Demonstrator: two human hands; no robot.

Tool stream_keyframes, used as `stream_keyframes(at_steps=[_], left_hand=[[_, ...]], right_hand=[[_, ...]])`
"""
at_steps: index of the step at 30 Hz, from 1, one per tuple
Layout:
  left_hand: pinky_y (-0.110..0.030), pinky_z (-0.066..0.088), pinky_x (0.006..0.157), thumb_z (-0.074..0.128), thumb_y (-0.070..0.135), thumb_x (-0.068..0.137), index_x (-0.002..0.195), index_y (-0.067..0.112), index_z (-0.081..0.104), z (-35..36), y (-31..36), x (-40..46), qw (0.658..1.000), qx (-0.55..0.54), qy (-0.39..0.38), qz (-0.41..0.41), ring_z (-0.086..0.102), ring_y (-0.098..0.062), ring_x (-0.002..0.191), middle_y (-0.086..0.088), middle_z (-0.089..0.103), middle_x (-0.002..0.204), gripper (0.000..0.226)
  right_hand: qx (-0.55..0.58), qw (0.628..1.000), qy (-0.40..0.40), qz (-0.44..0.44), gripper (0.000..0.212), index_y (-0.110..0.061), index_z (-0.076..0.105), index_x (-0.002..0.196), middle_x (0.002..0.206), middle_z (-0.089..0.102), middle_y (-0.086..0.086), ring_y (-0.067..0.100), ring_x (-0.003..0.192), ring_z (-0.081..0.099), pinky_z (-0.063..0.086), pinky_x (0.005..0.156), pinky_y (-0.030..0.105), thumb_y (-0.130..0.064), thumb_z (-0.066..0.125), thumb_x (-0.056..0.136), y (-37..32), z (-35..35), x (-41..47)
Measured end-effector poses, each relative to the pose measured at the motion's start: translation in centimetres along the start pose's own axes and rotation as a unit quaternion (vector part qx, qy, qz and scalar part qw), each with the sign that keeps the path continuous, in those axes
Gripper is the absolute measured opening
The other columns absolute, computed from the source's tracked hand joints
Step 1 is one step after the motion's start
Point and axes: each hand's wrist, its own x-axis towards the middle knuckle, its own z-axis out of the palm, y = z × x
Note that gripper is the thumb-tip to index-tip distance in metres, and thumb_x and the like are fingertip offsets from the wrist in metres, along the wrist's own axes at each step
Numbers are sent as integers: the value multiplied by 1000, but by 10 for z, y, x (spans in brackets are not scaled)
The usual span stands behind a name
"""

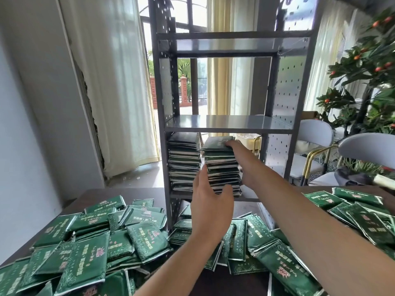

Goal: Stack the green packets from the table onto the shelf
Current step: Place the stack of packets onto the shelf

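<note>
Daylight comes through white curtains (pixel 119 82) behind a dark table (pixel 89 196) on which a grey metal shelf (pixel 229 124) stands. Two stacks of green packets sit side by side in the shelf's lower bay: the left stack (pixel 184 161) and the right stack (pixel 222 165), the two nearly touching. The right hand (pixel 236 144) reaches in from 5 o'clock and lies on the top packet of the right stack, fingers flat on its cover at the right edge; whether it pinches that packet or only presses on it cannot be told. The left hand (pixel 210 201) is raised in front of the same stack at its lower left corner, open, fingers spread and thumb out toward 3 o'clock, its fingertips at the stack's left front edge, just where the two stacks meet. It holds nothing.

Below the hands, toward 6 o'clock, loose green packets (pixel 89 248) cover the table in a heap, many overlapping and tilted, reaching from the 8 o'clock side across the foot of the shelf to more packets (pixel 363 214) at 4 o'clock. The middle level of the shelf, above the stacks, is bare metal, and its side panels are perforated. At 3 o'clock, behind the table, stand grey chairs (pixel 363 150) with gold legs and a leafy plant (pixel 372 67) with small red fruit.
</note>
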Motion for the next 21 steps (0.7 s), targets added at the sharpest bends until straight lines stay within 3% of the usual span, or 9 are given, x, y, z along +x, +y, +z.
stream_keyframes(at_steps=[2, 6, 8, 11, 12, 14, 16, 18, 21], left_hand=[[-34, 36, 114, 54, 31, 97, 160, 37, 14, 2, 1, -5, 1000, 16, -17, 6, 38, -16, 145, 18, 13, 166, 75], [-38, 48, 103, 53, 35, 97, 161, 36, 9, 4, 3, -4, 998, 50, -34, -7, 61, -30, 123, 21, 7, 166, 78], [-31, 44, 101, 53, 33, 98, 161, 33, 10, 4, 2, 1, 998, 55, -36, -5, 58, -26, 125, 18, 8, 166, 77], [-31, 38, 109, 55, 31, 96, 162, 29, 12, 4, 4, 6, 998, 50, -38, -6, 50, -23, 136, 15, 14, 166, 78], [-39, 41, 112, 55, 33, 94, 161, 30, 12, 4, 5, 8, 998, 45, -36, -4, 51, -28, 135, 14, 16, 166, 80], [-53, 47, 107, 53, 41, 83, 160, 36, 15, 6, 5, 13, 999, 30, -23, -12, 53, -38, 132, 5, 28, 165, 85], [-58, 48, 105, 48, 49, 73, 155, 43, 21, 7, -1, 17, 999, 16, -18, -25, 52, -42, 131, -8, 47, 154, 87], [-55, 48, 106, 52, 44, 77, 154, 41, 25, 5, -3, 16, 999, 4, -21, -25, 55, -32, 131, -5, 48, 153, 82], [-44, 50, 103, 58, 23, 94, 151, 36, 36, 0, -10, 16, 1000, -24, -13, 6, 43, 18, 112, 10, 39, 154, 62]], right_hand=[[-11, 999, 18, -29, 40, -27, 49, 137, 101, 61, 7, 21, 81, 60, 46, 58, 27, -41, 49, 100, 2, 1, 1], [10, 1000, 6, -29, 30, -31, 58, 117, 121, 66, 14, 34, 102, 67, 55, 78, 40, -50, 51, 96, 10, 5, 8], [6, 1000, 7, -26, 40, -34, 59, 122, 123, 67, 12, 34, 107, 66, 55, 87, 43, -56, 54, 90, 11, 8, 9], [-25, 999, 11, -28, 73, -47, 54, 131, 146, 54, 8, 36, 127, 55, 44, 107, 55, -74, 55, 63, 13, 8, 15], [-27, 999, 12, -24, 76, -43, 53, 137, 142, 57, 9, 35, 124, 58, 48, 103, 52, -73, 54, 67, 13, 8, 14], [-27, 999, 14, -24, 59, -36, 53, 140, 126, 66, 11, 33, 108, 67, 56, 83, 42, -63, 51, 87, 10, 9, 10], [-28, 999, 16, -29, 53, -33, 54, 140, 123, 67, 12, 31, 102, 68, 54, 71, 36, -58, 48, 94, 11, 5, 11], [-36, 999, 16, -36, 51, -32, 54, 140, 120, 68, 10, 30, 99, 69, 52, 67, 32, -56, 47, 96, 11, 2, 10], [-51, 998, 13, -42, 44, -31, 58, 131, 120, 67, 9, 28, 102, 66, 51, 72, 34, -56, 45, 98, 7, 2, 4]])
